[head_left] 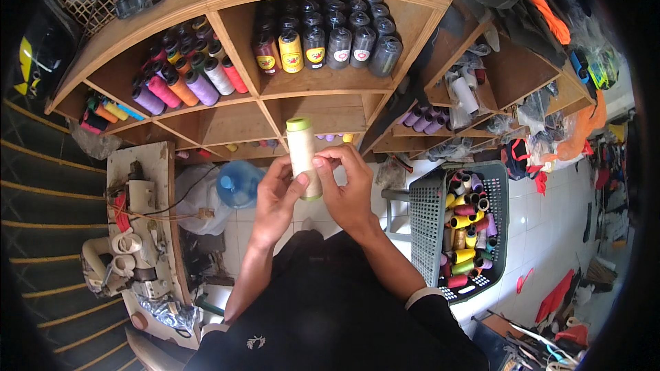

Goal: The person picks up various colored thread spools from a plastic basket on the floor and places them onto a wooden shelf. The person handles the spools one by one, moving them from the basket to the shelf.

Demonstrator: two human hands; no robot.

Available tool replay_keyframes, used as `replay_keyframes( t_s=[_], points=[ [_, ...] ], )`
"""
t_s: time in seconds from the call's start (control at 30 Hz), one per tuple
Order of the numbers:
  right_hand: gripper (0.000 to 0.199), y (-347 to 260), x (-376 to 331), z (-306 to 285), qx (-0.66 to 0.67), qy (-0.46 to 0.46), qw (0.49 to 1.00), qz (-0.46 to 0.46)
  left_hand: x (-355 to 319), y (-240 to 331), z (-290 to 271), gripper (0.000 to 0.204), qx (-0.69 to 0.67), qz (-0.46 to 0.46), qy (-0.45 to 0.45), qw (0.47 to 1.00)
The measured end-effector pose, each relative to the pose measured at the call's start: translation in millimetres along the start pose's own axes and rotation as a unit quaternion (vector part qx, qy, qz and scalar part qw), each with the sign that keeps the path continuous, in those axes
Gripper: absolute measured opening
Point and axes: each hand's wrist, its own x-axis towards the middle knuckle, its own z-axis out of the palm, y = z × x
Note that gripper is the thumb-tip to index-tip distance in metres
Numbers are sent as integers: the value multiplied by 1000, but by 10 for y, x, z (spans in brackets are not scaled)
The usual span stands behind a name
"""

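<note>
A spool of cream thread [301, 151] with light green ends stands nearly upright in front of me, below the shelf. My left hand [276, 196] is wrapped round its lower part, the thumb lying across the thread. On the other side, my right hand [346, 191] has thumb and forefinger pinched together against the spool's side; whether a thread end is between them is too small to see. Behind the spool, the wooden shelf [323, 84] holds rows of thread: dark, yellow and maroon cones [314, 48] in one compartment, pink, purple, orange and white spools [201, 89] in another.
To the right, a dark green plastic basket [425, 230] is filled with mixed thread spools [470, 223]. A sewing machine [141, 251] sits on a table at the left. A blue water jug [239, 183] stands under the shelf. Red cloth scraps [554, 297] lie on the tiled floor.
</note>
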Motion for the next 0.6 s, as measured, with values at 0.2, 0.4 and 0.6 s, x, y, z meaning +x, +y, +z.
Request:
replay_keyframes(
  t_s=[0.2,0.4,0.6],
  points=[
    [18,260,-257,70,-9,15,997,75,146,-340,-209,32,23,-18,-10,1000],
    [31,767,-450,64,-23,-38,987,155,460,-1095,-296,38,145,-4,35,989],
    [42,2199,-361,206,-13,-61,984,164,1161,-2226,-376,38,205,40,99,973]
  ],
)
